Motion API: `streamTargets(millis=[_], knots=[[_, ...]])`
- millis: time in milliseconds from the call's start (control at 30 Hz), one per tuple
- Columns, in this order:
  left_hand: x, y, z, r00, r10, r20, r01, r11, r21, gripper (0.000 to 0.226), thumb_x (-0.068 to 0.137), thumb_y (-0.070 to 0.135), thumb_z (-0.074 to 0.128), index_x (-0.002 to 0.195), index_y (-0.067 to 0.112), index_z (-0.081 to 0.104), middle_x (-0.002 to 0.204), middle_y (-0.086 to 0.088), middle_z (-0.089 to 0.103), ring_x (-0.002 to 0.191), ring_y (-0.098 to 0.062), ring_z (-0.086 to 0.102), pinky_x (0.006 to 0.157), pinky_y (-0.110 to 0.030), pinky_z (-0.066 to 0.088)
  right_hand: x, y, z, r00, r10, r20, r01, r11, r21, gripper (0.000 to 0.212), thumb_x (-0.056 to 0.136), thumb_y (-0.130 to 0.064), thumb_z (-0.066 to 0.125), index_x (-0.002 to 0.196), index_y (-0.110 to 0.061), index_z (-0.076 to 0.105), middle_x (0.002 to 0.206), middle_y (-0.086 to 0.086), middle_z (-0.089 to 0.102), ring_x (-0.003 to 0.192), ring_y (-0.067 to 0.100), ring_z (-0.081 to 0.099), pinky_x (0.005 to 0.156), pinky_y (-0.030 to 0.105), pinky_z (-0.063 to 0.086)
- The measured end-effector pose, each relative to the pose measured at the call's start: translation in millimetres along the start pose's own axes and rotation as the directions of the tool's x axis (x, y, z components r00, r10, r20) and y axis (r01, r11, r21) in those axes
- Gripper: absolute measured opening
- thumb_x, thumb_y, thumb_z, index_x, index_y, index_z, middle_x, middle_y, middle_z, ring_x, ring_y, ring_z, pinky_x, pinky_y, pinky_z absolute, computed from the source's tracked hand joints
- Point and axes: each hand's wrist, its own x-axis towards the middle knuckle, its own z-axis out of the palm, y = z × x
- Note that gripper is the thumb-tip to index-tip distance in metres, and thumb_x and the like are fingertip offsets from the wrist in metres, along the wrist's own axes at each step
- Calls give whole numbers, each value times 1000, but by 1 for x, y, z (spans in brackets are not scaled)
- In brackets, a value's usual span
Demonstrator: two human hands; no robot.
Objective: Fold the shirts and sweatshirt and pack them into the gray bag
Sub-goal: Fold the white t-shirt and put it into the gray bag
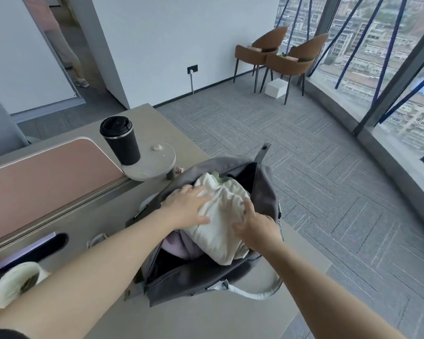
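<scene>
The fingers (201, 195) of the left hand (184, 209) lay straight and flat on the cream folded garment (220, 216), pressing it; the right hand (252, 226) curled its fingers over the garment's near right edge, gripping the cloth. The garment sat directly under both hands, half inside the open gray bag (264, 182), its long axis running along the bag's mouth, over a lilac garment (181, 245). The bag rested on the surface (103, 216), beside a black cup (120, 140). Pushing down and away looked the likely next need.
</scene>
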Motion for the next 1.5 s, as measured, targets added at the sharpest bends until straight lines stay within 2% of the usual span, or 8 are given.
streamTargets(millis=[200,267,400,533,667,967,1200,1500], knots=[[7,-11,25,988,-65,141,40,983,177,73,94,64,30,153,33,0,163,2,-4,149,-28,3,119,-44,9,-8,14,11,994,42,100,-24,984,-179,70,92,-42,37,152,-15,13,107,4,70,112,26,60,116,44,21],[9,-6,21,991,-70,118,50,986,161,73,94,62,34,154,31,8,163,2,2,148,-28,2,119,-45,7,-13,15,4,999,-6,45,16,974,-225,31,92,-38,38,109,-17,54,98,5,69,100,29,62,107,42,32],[-8,16,8,998,-19,-59,19,1000,3,50,93,50,45,135,23,50,151,0,35,142,-26,21,116,-42,16,-19,11,-5,969,-139,203,178,966,-187,36,91,-34,44,59,-20,38,62,-6,46,73,25,49,77,32,39],[-46,26,17,961,-109,-256,57,978,-202,20,91,37,53,94,20,63,103,2,59,103,-21,53,83,-31,41,-13,12,-2,896,-165,412,248,956,-157,15,84,-42,52,86,-29,58,82,-7,54,91,21,54,79,34,37],[-78,29,36,971,-208,-114,168,942,-292,25,87,44,55,75,22,52,83,3,64,81,-23,60,64,-28,37,-14,14,11,889,-165,426,274,939,-207,36,83,-45,51,115,-27,49,95,-4,57,107,25,54,97,39,33],[-103,35,60,945,-55,322,181,909,-376,40,85,47,60,111,17,62,107,-2,64,91,-20,57,77,-33,48,-13,6,17,860,-157,486,340,886,-316,58,79,-45,49,131,-22,42,135,6,53,134,23,38,117,49,8],[-105,17,32,990,-28,137,84,903,-420,6,83,33,62,81,28,62,78,14,59,82,-12,58,75,-31,49,-17,2,-2,882,-384,272,468,775,-425,24,72,-41,52,63,-20,45,86,-3,56,80,20,48,88,33,36],[-100,6,-6,970,69,235,110,735,-669,14,74,14,57,64,20,49,58,14,44,57,-4,39,57,-22,32,3,13,-44,717,-697,-3,675,697,-242,20,66,-41,57,65,-22,50,52,-7,50,57,17,51,73,22,37]])
